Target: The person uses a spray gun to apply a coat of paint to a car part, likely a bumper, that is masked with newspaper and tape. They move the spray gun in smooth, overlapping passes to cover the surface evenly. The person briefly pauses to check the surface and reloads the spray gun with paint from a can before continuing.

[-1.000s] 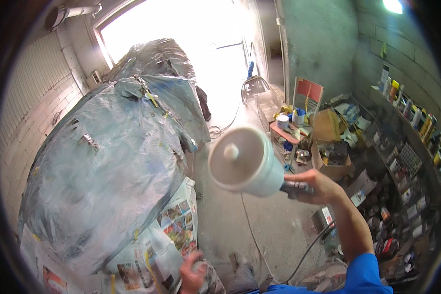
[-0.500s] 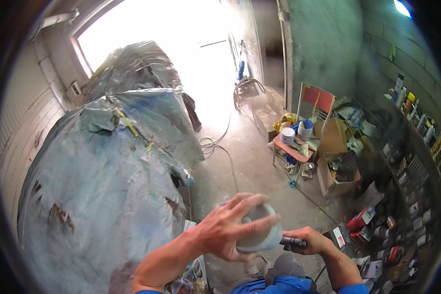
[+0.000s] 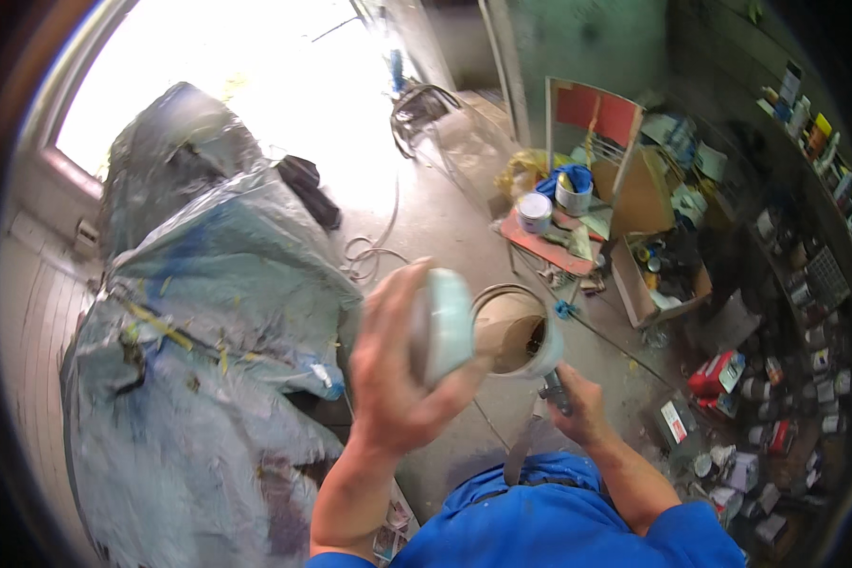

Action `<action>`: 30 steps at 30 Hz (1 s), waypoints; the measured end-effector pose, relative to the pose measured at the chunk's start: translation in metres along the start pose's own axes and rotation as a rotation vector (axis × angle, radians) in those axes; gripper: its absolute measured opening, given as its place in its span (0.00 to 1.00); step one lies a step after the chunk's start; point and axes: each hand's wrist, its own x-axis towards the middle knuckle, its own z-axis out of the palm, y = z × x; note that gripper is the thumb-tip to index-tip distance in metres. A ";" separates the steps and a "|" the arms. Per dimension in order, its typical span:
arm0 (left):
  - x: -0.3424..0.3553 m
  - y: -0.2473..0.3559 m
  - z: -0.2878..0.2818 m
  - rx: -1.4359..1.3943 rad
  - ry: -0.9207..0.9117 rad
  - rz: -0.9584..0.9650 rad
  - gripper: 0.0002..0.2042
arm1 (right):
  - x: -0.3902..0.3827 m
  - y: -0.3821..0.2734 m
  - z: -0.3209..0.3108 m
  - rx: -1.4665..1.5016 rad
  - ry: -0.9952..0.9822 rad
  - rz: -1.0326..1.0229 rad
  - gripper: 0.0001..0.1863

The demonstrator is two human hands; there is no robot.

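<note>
Fingers of my left hand (image 3: 385, 374), blurred by motion, are wrapped round a pale blue-green round lid (image 3: 450, 322). The lid is tilted on its side, just left of an open cup (image 3: 506, 331). Brownish residue coats the inside of the cup, with a dark patch low on its right. My right hand (image 3: 582, 407) grips the dark handle (image 3: 556, 393) under the cup; together they look like a spray gun, though its nozzle is hidden. Both hands are held in front of my body, above the floor.
A large sheet-covered object (image 3: 208, 417) stands close on the left. A red chair (image 3: 544, 241) with white tubs (image 3: 534, 212) is ahead right, beside a cardboard box (image 3: 658, 284). Many cans and a red container (image 3: 717, 372) crowd the right side. A hose (image 3: 369, 260) lies across the floor.
My left hand has moved left and up off the cup with the lid in it, so the cup's inside now shows. My view has shifted; the cup is higher in it.
</note>
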 end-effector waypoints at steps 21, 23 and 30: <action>0.202 -0.094 0.190 -0.628 -1.008 0.282 0.59 | -0.037 -0.043 0.002 -0.489 0.875 0.609 0.32; 0.185 -0.073 0.219 -0.694 -1.130 0.344 0.57 | -0.060 -0.058 0.000 -0.534 1.011 0.647 0.34; 0.046 0.056 0.274 -0.862 -1.500 0.402 0.58 | -0.199 -0.113 -0.025 -0.605 1.205 0.820 0.39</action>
